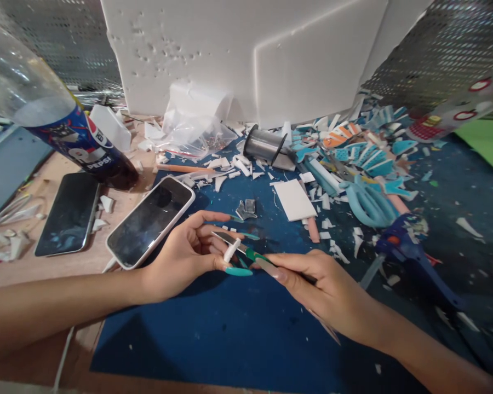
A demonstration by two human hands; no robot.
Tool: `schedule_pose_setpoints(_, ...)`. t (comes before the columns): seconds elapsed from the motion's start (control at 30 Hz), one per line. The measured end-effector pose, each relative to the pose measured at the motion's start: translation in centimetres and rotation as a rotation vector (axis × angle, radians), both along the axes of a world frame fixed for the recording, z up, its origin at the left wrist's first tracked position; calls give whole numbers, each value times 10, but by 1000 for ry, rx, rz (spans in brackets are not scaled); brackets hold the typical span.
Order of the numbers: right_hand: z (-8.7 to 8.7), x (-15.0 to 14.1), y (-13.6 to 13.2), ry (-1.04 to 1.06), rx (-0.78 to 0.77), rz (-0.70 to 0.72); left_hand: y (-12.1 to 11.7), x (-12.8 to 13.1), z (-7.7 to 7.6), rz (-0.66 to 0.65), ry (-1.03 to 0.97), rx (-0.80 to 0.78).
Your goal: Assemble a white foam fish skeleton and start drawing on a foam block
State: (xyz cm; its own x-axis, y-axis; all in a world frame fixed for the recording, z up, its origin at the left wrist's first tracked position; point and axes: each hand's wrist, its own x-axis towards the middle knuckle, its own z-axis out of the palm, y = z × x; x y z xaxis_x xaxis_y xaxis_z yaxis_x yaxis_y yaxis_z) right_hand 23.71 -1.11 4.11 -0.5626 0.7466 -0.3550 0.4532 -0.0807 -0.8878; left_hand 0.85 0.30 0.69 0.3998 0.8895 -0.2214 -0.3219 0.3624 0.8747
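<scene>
Pinched in the fingers of my left hand (pixel 181 251) is a small white strip, perhaps foam (pixel 231 250). My right hand (pixel 326 287) is wrapped around a craft knife (pixel 252 255) whose handle looks partly green. The knife's flat blade points left and crosses the strip; whether it has cut in cannot be seen. Both hands are above a dark blue mat (pixel 213 339). Just beyond my left fingertips lie two small dark grey pieces (pixel 246 208). A white rectangular piece (pixel 296 200) rests on the mat farther right.
Two phones (pixel 151 221) (pixel 68 213) and a tilted-looking Pepsi bottle (pixel 80 131) are at the left. Behind are a wire spool (pixel 265 145) and a plastic bag (pixel 195 123). Blue scissors (pixel 367 202), a blue glue gun (pixel 414 257) and scattered offcuts (pixel 370 156) lie right.
</scene>
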Motion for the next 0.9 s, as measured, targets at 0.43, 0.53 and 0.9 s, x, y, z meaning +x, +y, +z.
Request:
schedule_pose_setpoints(0.43, -13, -1, -6, 84, -32, -32, 2, 2, 0, -31, 76, -8)
schedule_pose_setpoints(0.53, -10, 1, -6, 69, -28, -28, 2, 2, 0, -6, 36, 23)
schedule_pose_setpoints(0.9, -10, -4, -6, 53, -42, -13, 3, 4, 1, -88, 45, -2)
